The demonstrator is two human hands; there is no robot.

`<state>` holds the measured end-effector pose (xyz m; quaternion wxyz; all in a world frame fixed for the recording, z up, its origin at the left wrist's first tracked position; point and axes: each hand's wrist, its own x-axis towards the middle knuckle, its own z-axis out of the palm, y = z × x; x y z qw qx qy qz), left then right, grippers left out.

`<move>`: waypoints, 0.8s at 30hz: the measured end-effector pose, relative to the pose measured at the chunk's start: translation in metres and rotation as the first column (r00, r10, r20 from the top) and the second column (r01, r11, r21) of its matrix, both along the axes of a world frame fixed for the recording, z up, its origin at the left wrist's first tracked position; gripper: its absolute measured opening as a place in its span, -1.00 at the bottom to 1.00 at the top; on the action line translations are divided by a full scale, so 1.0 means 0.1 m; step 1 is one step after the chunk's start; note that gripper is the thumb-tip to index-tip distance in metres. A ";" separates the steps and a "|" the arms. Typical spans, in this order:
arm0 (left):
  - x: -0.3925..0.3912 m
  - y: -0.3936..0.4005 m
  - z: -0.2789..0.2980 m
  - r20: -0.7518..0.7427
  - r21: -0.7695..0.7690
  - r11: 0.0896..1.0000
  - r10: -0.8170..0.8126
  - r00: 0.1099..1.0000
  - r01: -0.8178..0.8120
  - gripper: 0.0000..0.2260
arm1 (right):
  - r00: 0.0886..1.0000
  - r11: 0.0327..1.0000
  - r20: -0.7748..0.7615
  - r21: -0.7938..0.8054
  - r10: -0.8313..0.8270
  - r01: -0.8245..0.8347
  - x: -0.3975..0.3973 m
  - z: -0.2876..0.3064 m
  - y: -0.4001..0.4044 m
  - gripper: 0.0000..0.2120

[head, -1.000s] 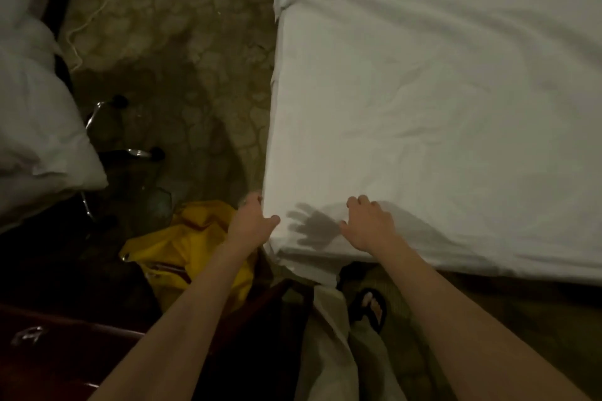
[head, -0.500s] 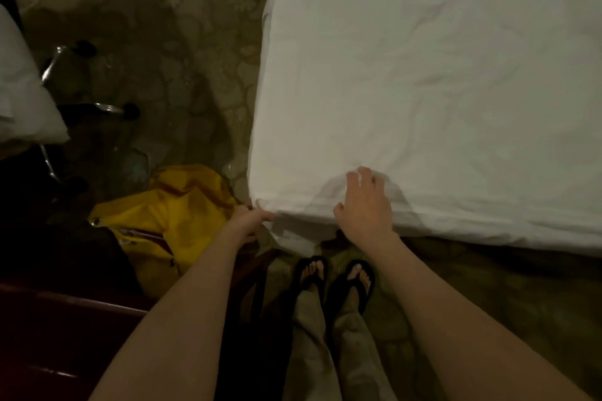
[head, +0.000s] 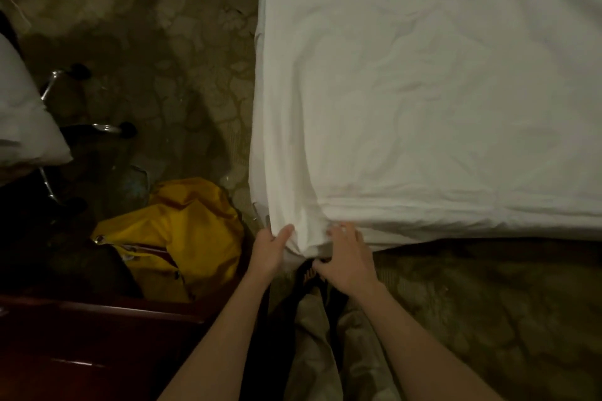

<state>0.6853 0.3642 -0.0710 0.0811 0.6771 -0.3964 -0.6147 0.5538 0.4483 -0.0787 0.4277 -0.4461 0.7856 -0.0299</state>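
A white sheet (head: 423,101) covers a bed that fills the right and top of the head view. Its near left corner hangs down in a bunched fold (head: 308,231). My left hand (head: 270,251) grips that fold from the left, thumb on top of the cloth. My right hand (head: 348,257) holds the same corner from the right, fingers curled over the cloth at the mattress edge and thumb under it. Both forearms reach in from the bottom of the frame.
A yellow bag (head: 182,234) lies on the patterned carpet (head: 156,58) left of the bed corner. A white pillow (head: 22,120) sits at the left edge above chrome chair legs (head: 104,128). Dark red wooden furniture (head: 97,335) fills the bottom left. My legs stand below the corner.
Both hands have come off the top of the mattress and closed together on the sheet's corner, which now hangs pulled down in a fold. The view has moved closer to the corner.
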 end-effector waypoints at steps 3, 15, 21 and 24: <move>-0.15 -0.01 0.15 -0.040 -0.035 0.999 -0.003 0.999 0.002 -0.87 | 0.998 0.999 0.055 0.029 0.014 -0.015 0.17 0.08 0.07 -0.26; -0.62 0.09 0.44 -0.264 0.047 0.977 -0.191 0.945 0.210 -0.67 | 0.912 0.880 0.153 -0.244 -0.381 0.408 -0.38 0.58 -0.23 -0.83; -0.81 0.04 0.33 0.049 -0.097 0.850 -0.515 0.856 0.517 -0.68 | 0.887 0.822 0.210 -0.334 -0.412 0.461 -0.51 0.57 -0.12 -0.84; -0.82 0.01 0.30 0.195 0.018 0.730 -0.672 0.714 0.683 -0.81 | 0.912 0.839 0.132 -0.358 -0.389 0.409 -0.50 0.51 -0.08 -0.85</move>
